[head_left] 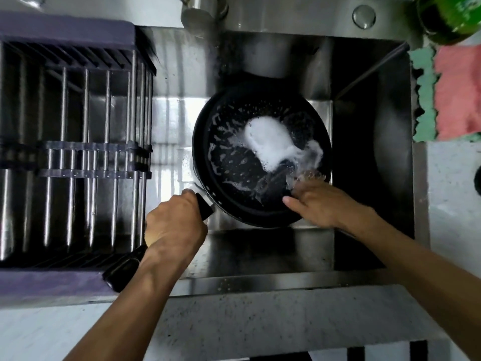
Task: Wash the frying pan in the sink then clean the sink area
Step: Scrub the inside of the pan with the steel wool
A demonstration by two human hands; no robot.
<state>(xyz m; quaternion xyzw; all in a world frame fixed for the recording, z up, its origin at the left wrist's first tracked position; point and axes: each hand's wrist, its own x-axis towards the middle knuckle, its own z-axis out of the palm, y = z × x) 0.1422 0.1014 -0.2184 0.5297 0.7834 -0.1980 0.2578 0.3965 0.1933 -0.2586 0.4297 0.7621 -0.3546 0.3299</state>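
Our left hand [174,225] fist-clenched round frying pan [260,157] handle, pan tilted over sink [364,178]. Our right hand [320,204] reaches inside rim, fingers extended, gripping nothing we can see.

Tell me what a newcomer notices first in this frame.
The round black frying pan in the middle of the steel sink, with white foaming water splashing inside it. The left hand grips its black handle while the right hand reaches into the pan's near rim. A purple-framed metal dish rack fills the left.
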